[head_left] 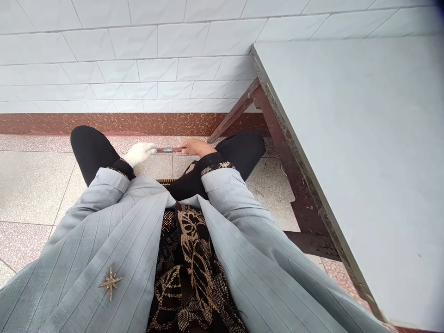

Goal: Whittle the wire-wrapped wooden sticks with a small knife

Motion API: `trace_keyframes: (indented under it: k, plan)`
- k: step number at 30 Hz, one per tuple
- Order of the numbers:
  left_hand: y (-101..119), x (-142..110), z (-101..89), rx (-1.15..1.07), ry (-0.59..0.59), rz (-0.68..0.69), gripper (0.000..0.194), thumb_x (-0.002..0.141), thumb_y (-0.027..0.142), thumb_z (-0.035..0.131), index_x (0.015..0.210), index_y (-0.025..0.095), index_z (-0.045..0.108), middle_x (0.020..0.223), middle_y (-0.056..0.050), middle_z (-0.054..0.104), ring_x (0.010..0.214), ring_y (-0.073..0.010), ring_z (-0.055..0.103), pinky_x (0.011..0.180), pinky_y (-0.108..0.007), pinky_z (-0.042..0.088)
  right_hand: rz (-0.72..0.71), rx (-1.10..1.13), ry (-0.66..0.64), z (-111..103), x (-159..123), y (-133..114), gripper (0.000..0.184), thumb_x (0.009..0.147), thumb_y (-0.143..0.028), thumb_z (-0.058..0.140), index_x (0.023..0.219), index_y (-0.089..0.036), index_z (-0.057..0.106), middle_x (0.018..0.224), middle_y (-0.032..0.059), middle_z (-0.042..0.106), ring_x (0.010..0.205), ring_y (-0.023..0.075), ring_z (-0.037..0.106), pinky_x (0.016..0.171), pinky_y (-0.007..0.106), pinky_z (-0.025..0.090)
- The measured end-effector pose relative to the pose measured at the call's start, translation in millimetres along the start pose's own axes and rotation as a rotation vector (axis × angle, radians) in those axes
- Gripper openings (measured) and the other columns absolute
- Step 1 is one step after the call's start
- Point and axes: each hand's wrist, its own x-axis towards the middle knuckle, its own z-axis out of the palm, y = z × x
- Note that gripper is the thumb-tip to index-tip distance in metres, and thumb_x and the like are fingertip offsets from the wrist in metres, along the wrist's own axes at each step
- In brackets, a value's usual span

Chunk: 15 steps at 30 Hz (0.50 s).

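A thin brown rod (175, 150) spans the gap between my hands, low in front of my knees. Pale, silvery-blue wire or thread (168, 150) is wound round its middle. My left hand (140, 153), in a white knitted glove, is closed on the rod's left end. On the other side my bare right hand (196, 147) grips the right part, fingers wrapped round it. The rod's two ends are hidden by the hands, so I cannot tell what kind of tool or part it is.
To the right stands a table with a pale top (360, 138) and dark red wooden legs (282, 152). A white tiled wall (138, 41) with a reddish-brown skirting (149, 124) rises ahead. Speckled floor tiles (31, 185) lie below. My black-trousered knees (90, 150) frame the hands.
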Motion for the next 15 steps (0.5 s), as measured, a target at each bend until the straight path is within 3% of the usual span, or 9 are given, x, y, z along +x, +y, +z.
trace_keyframes:
  k: [4, 8, 15]
  plan:
    - [1.2, 1.2, -5.6, 0.090, 0.000, -0.011, 0.029, 0.099, 0.033, 0.048, 0.102, 0.022, 0.074, 0.099, -0.005, 0.075, 0.093, -0.0219, 0.066, 0.080, -0.029, 0.044, 0.003, -0.040, -0.074, -2.1, -6.0, -2.4, 0.030, 0.088, -0.025, 0.071, 0.116, -0.023, 0.082, 0.093, 0.0054, 0.076, 0.083, 0.0188, 0.064, 0.070, 0.028, 0.041]
    - [3.8, 2.8, -17.0, 0.090, 0.034, -0.035, 0.029, 0.099, 0.033, 0.048, 0.107, 0.021, 0.074, 0.110, -0.007, 0.075, 0.103, -0.0236, 0.067, 0.088, -0.031, 0.045, -0.062, 0.104, -0.183, -1.6, -5.9, 0.8, 0.035, 0.088, -0.023, 0.069, 0.121, -0.021, 0.080, 0.086, 0.0039, 0.073, 0.075, 0.0157, 0.061, 0.070, 0.027, 0.042]
    - [0.9, 5.6, -29.1, -0.290, 0.074, -0.002, 0.026, 0.094, 0.030, 0.050, 0.097, 0.016, 0.072, 0.093, -0.005, 0.072, 0.085, -0.0177, 0.064, 0.084, -0.032, 0.048, -0.365, 0.506, -0.494, -2.5, -4.6, 5.1, 0.048, 0.074, -0.035, 0.080, 0.119, -0.017, 0.079, 0.071, -0.0005, 0.064, 0.063, 0.0108, 0.048, 0.065, 0.026, 0.041]
